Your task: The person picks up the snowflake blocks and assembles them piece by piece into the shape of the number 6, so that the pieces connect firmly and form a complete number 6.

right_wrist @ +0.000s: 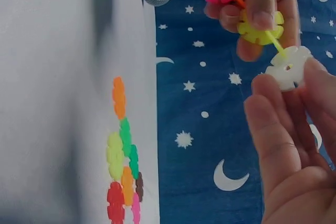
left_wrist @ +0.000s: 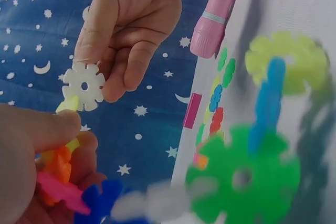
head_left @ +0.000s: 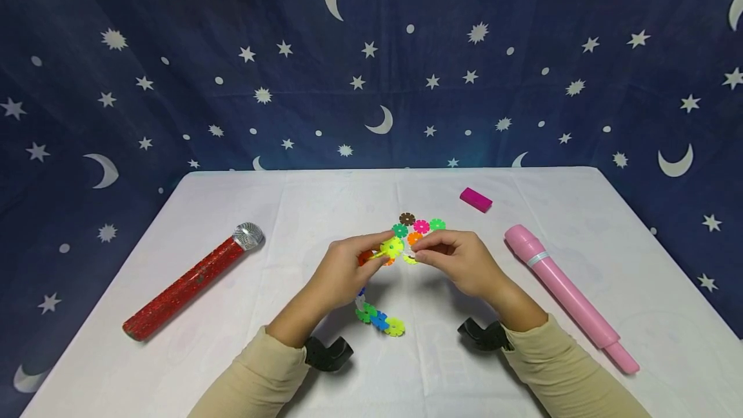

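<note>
My left hand [head_left: 342, 269] grips one end of a chain of slotted plastic flower discs, its thumb and fingers on a yellow disc [right_wrist: 256, 34]. The rest of the chain hangs below that hand, with a green disc [head_left: 366, 313], a blue disc [head_left: 380, 321] and a yellow-green disc [head_left: 396, 327] at its lower end. Between thumb and fingertips, my right hand [head_left: 464, 263] pinches a white disc [left_wrist: 94, 83]. In both wrist views the white disc's edge meets a yellow disc at the chain's upper end.
Several loose discs, among them a pink disc [head_left: 421, 227] and a brown disc [head_left: 407, 218], lie beyond the hands. A red glittery microphone [head_left: 191, 286] lies at left, a pink toy microphone [head_left: 571, 295] at right. A magenta block [head_left: 476, 200] is near the white table's [head_left: 290, 211] far edge.
</note>
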Action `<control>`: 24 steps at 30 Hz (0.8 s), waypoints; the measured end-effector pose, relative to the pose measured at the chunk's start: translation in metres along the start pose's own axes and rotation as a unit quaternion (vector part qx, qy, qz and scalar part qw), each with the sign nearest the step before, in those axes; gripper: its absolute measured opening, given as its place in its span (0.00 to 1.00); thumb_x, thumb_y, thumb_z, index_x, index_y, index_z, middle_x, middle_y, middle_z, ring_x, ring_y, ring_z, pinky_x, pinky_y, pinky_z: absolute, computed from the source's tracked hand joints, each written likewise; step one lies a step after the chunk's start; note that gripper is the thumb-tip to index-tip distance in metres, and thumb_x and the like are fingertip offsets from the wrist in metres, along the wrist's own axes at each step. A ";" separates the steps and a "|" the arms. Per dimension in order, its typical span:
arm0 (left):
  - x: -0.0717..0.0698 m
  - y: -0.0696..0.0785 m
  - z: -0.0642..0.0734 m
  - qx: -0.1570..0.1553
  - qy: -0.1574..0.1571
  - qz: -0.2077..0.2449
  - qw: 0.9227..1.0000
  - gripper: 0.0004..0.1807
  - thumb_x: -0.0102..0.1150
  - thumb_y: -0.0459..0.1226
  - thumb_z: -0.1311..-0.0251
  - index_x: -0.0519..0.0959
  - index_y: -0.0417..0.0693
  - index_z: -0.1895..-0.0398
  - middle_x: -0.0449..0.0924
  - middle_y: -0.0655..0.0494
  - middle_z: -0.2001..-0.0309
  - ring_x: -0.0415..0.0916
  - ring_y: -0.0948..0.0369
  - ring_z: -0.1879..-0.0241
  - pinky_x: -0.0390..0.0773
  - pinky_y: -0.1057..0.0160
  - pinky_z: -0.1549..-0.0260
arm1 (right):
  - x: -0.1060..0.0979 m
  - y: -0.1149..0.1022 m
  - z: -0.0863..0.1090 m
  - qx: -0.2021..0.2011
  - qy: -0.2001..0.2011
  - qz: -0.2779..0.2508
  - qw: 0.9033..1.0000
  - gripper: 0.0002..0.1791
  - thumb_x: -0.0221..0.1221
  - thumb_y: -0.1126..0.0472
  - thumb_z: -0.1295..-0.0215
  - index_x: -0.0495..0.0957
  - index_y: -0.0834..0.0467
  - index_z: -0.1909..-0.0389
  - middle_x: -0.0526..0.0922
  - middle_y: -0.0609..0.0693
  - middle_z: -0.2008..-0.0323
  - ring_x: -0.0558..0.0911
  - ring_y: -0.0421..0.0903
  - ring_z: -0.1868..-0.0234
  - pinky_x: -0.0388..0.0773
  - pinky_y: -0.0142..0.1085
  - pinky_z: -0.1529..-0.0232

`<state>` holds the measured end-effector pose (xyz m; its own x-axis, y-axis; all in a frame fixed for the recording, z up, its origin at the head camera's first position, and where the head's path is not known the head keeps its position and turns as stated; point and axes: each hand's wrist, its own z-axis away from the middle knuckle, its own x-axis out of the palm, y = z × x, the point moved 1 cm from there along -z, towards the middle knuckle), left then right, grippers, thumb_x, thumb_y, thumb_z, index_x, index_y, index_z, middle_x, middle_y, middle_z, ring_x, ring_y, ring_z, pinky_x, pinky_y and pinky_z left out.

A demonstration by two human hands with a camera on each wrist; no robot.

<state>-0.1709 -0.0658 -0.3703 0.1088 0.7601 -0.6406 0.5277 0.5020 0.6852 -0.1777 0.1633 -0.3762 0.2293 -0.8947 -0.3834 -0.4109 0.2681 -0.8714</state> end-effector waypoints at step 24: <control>-0.001 -0.006 0.000 -0.051 -0.021 0.059 0.997 0.20 0.63 0.32 0.37 0.75 0.44 0.42 0.75 0.59 0.72 0.72 0.61 0.73 0.75 0.63 0.72 | -0.033 0.022 -0.006 0.141 -0.085 0.164 0.973 0.23 0.69 0.60 0.39 0.80 0.63 0.44 0.83 0.57 0.50 0.80 0.57 0.48 0.79 0.51 0.48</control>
<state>-0.1745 -0.0694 -0.3738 0.2009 0.8000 -0.5653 0.4210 0.4505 0.7872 -0.1993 0.1969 -0.3804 0.2801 -0.6788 -0.6788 -0.2335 0.6377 -0.7340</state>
